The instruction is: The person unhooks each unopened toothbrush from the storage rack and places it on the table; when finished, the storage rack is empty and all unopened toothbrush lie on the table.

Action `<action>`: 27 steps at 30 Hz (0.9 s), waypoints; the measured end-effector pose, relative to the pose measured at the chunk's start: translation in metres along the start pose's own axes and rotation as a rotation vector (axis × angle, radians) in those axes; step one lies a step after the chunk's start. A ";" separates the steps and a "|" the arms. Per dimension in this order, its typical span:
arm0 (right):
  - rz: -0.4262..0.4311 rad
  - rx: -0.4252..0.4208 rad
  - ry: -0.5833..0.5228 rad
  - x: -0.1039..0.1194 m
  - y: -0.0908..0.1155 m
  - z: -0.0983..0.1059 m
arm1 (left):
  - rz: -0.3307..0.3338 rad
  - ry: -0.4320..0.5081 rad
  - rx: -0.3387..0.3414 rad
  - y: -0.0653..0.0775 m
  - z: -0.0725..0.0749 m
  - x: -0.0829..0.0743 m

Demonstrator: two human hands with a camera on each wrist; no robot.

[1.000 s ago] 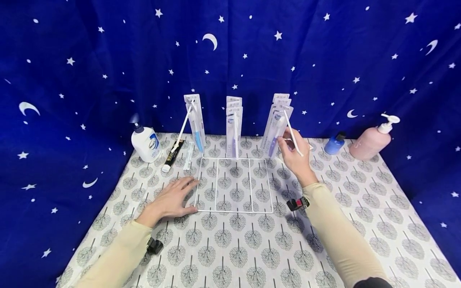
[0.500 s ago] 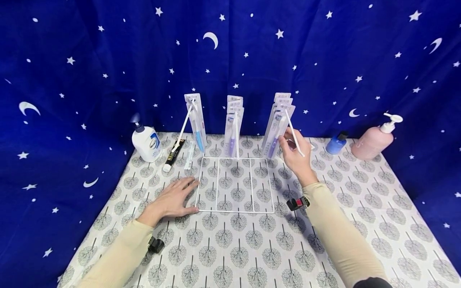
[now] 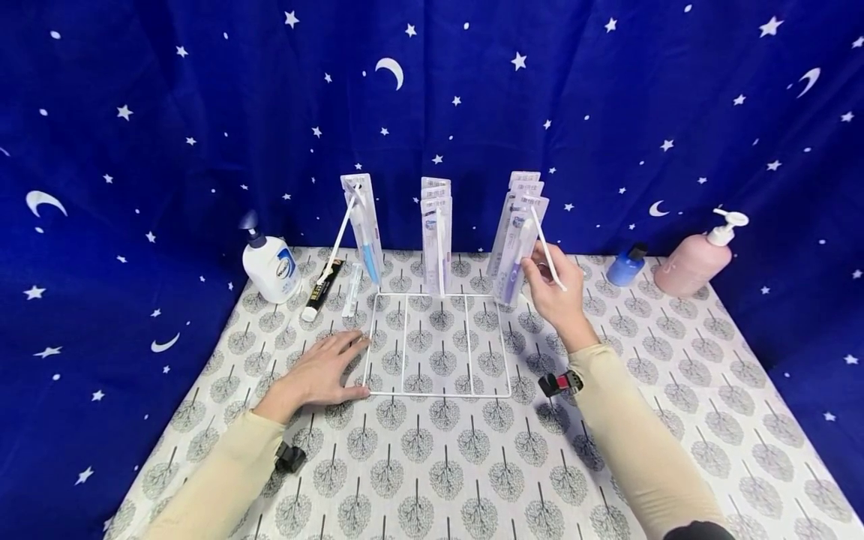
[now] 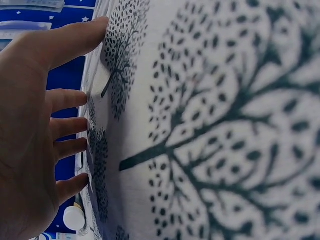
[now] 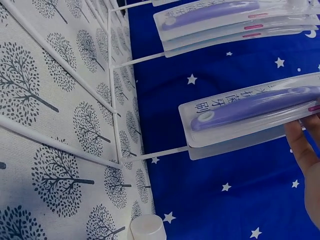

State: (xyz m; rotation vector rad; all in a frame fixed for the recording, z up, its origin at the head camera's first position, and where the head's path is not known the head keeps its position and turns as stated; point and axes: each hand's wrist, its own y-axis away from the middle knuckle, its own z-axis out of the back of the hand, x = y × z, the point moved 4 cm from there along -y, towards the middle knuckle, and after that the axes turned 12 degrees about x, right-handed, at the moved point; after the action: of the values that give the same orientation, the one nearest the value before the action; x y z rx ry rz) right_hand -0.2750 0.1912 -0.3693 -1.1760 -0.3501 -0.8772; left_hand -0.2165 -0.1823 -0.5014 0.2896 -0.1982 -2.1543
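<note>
A white wire rack (image 3: 439, 394) stands on the table, with packaged toothbrushes hanging on its hooks. My right hand (image 3: 556, 296) pinches the edge of the front packaged toothbrush (image 3: 516, 259) on the right hook, a purple one in a clear blister. In the right wrist view this toothbrush package (image 5: 250, 110) lies at my fingertips, beside a wire upright. Several more purple ones (image 3: 437, 247) hang on the middle hook, and a blue one (image 3: 367, 244) on the left. My left hand (image 3: 320, 375) rests flat on the cloth, its thumb and fingertips at the rack's left base wire.
Left of the rack are a white pump bottle (image 3: 271, 268), a black toothpaste tube (image 3: 322, 291) and a small clear packet (image 3: 352, 291). A blue bottle (image 3: 626, 268) and a pink pump bottle (image 3: 695, 264) stand at the right. A starry curtain (image 3: 432, 90) hangs behind.
The front package on the right hook has shifted slightly down and forward in my right hand. The front package in the middle swung left and now hangs straight again. The left hand stays put.
</note>
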 end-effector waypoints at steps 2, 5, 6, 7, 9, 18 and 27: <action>-0.003 -0.003 0.003 -0.007 0.001 0.001 | 0.002 0.001 0.002 0.000 0.000 0.000; 0.010 -0.014 0.025 -0.015 0.003 0.002 | 0.005 0.000 -0.001 0.000 0.000 0.000; 0.020 -0.018 0.025 -0.015 0.004 0.002 | 0.005 -0.001 -0.002 0.000 0.000 0.000; 0.031 -0.021 0.023 -0.015 0.004 0.002 | 0.004 -0.003 -0.002 0.000 0.000 0.000; 0.049 -0.024 0.018 -0.015 0.006 0.003 | 0.001 -0.006 0.000 0.000 0.000 0.000; 0.055 -0.002 0.016 -0.010 0.012 0.007 | 0.007 0.002 0.011 -0.001 -0.002 0.000; 0.046 0.044 -0.001 0.016 0.017 0.012 | 0.007 0.008 0.004 0.000 0.001 0.000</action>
State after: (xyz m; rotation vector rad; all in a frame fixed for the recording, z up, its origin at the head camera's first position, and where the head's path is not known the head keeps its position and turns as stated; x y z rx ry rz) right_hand -0.2504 0.1973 -0.3656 -1.1390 -0.3404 -0.8254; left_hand -0.2168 -0.1823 -0.5009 0.2996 -0.1989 -2.1457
